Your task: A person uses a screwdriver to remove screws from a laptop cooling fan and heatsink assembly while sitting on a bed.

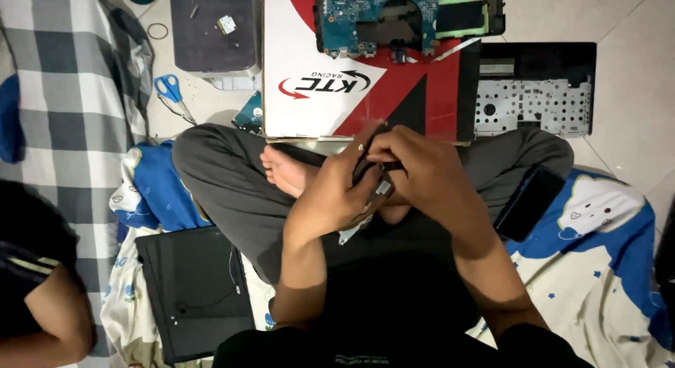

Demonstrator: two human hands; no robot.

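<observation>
I sit cross-legged and hold a small dark laptop part (380, 182) with a metal edge over my lap, both hands closed around it. My left hand (336, 192) grips it from the left and below. My right hand (425, 175) covers it from the right and above, fingertips at its top edge. Most of the part is hidden under my fingers. A white piece (354, 231) pokes out beneath my left hand.
A red, white and black cardboard box (330, 94) lies ahead with a blue-green circuit board (394, 16) on it. A laptop base frame (534, 94) is at right, a grey case (211, 30) and blue scissors (171, 92) at left, a black panel (193, 291) by my left knee, another person's arm (49, 319) at far left.
</observation>
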